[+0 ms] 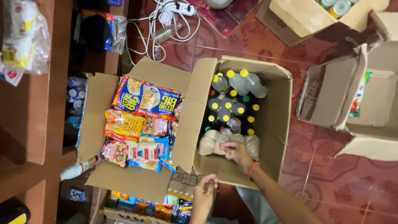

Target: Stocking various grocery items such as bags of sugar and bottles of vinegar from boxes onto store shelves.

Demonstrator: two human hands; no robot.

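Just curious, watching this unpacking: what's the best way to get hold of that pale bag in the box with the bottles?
Probably by its bunched top, from above. The bag lies against the near wall of the box, with bottles packed behind it, so only the top is free. The right hand already rests there; the left hand is at the box's outer edge.

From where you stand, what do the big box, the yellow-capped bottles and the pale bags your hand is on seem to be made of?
The box looks like brown corrugated cardboard, matte, with creased flaps. The yellow-capped bottles seem clear plastic, glossy, their contents showing through. The pale bags under the right hand look like thin clear plastic film, shiny and wrinkled, filled with something whitish; I cannot tell what.
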